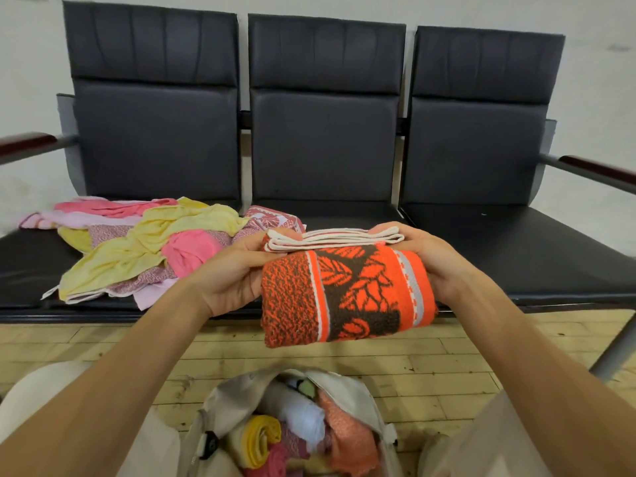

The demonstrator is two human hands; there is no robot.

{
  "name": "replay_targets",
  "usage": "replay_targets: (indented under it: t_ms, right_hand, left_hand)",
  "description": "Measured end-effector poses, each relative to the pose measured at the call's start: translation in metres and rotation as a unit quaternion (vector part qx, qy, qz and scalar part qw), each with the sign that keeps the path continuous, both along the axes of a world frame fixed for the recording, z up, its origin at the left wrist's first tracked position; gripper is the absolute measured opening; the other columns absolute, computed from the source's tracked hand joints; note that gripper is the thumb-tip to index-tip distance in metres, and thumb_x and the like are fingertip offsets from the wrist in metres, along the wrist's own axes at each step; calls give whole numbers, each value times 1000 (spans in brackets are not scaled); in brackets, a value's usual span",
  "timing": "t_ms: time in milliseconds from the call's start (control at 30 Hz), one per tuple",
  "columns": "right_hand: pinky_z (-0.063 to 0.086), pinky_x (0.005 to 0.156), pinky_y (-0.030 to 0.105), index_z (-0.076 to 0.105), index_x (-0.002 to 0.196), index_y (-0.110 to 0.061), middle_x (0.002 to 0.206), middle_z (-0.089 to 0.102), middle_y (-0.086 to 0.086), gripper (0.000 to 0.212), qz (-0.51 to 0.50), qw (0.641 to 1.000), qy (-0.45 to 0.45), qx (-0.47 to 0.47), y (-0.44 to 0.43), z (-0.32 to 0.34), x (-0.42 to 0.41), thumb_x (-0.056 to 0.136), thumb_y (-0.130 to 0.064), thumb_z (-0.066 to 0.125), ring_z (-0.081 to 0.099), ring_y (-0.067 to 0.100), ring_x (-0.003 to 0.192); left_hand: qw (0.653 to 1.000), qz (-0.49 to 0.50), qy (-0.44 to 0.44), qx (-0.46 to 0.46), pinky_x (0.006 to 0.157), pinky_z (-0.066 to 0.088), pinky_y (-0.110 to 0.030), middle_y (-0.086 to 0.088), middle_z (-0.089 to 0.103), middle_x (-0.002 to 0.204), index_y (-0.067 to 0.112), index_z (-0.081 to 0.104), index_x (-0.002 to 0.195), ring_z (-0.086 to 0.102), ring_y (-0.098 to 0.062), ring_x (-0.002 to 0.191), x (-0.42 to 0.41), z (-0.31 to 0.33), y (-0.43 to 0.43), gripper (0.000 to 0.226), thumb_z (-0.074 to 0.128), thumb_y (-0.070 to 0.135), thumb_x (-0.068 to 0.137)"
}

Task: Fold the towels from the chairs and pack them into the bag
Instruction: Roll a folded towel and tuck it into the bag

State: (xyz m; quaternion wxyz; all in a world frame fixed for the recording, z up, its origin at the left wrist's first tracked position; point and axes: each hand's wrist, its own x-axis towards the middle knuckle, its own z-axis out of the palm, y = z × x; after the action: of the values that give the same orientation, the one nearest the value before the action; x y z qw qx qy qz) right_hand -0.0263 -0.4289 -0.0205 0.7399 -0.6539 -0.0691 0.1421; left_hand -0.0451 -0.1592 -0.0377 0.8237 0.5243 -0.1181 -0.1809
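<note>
Pale wall [602,63], wood-plank floor [447,366] (worn, yellowish)

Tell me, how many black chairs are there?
3, joined in a row: the left chair with loose towels piled on its seat, the middle chair behind the folded orange towel, and the right chair. None looks hidden.

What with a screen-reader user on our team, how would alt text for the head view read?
The left hand and right hand hold a folded orange-and-brown towel between them in front of three black chairs. Loose pink and yellow towels lie heaped on the left seat. Below, an open beige bag already holds rolled towels.
</note>
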Motion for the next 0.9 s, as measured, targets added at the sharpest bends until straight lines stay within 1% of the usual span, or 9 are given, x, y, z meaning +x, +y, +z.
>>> replay_targets:
  t_ms: [167, 267, 300, 400, 500, 567, 667, 733, 900]
  right_hand:
    - [56, 59, 28, 70, 82, -8, 79, 69, 12, 27, -15, 996, 61, 59, 4, 0, 0, 86, 6, 47, 67, 19, 63]
    - [53, 66, 32, 68, 83, -7, 83, 69, 12, 27, 1, 992, 96, 88, 3, 3, -5, 88, -14, 42, 66, 21, 67]
    - [52, 69, 33, 67, 83, -6, 85, 69, 13, 31, 7, 992, 97, 85, 3, 3, -5, 90, -23, 43, 65, 22, 69]
    - [55, 64, 31, 67, 77, -9, 80, 71, 11, 44, -16, 996, 81, 21, 6, -1, -4, 95, -45, 50, 68, 21, 67]
    - [57, 65, 32, 67, 74, -13, 78, 70, 11, 35, -56, 996, 44, -44, 10, -5, -1, 93, -41, 59, 69, 20, 68]
    - [59, 71, 35, 72, 89, -15, 91, 74, 13, 23, -67, 996, 10, -50, 10, -6, 1, 93, -34, 61, 71, 22, 76]
    - [61, 72, 34, 69, 116, -29, 106, 74, 9, 25, -73, 996, -31, -27, 11, -6, 0, 94, -22, 60, 72, 21, 85]
    - [61, 66, 33, 63, 123, -34, 106, 73, 9, 33, -77, 995, -57, -11, 12, -5, -1, 94, -20, 61, 73, 22, 84]
    - [61, 73, 35, 63, 118, -19, 102, 74, 9, 38, -16, 994, -94, -45, 6, -2, -3, 80, -22, 68, 72, 24, 85]
  left_hand:
    - [999, -38, 27, -23, 53, 56, -25, -17, 66, 87, 7, 68, 82, 66, -20, 64, -2, 4, 2, 34, 37, -6, 87]
    - [998, -46, 12, -33, 57, 56, -29, -19, 62, 98, 4, 67, 84, 65, -24, 74, -6, 8, 4, 15, 61, 17, 78]
    - [999, -35, 13, -13, 56, 55, -29, -17, 62, 97, 5, 66, 82, 65, -23, 73, -7, 9, 3, 23, 65, 27, 80]
    - [995, 29, 20, 96, 51, 52, -23, -11, 67, 88, 11, 62, 74, 66, -17, 66, -4, 4, -1, 40, 43, 37, 98]
    - [989, 34, -2, 144, 56, 54, -22, -10, 71, 92, 11, 66, 85, 68, -15, 72, -2, 2, -3, 33, 43, 30, 99]
    - [988, 34, -20, 148, 66, 57, -22, -8, 72, 102, 11, 68, 103, 68, -13, 82, 0, -1, -1, 24, 49, 22, 95]
    - [988, 18, -41, 149, 88, 54, -31, -3, 68, 121, 21, 63, 123, 65, -16, 105, 2, -1, 0, 39, 58, 15, 85]
    - [988, 16, -33, 152, 92, 52, -37, -4, 67, 122, 29, 57, 130, 64, -21, 110, 1, 0, 1, 51, 61, 14, 82]
    - [990, 38, -6, 139, 86, 55, -28, -17, 68, 116, 2, 61, 122, 66, -23, 101, 1, 0, 4, 44, 62, 7, 79]
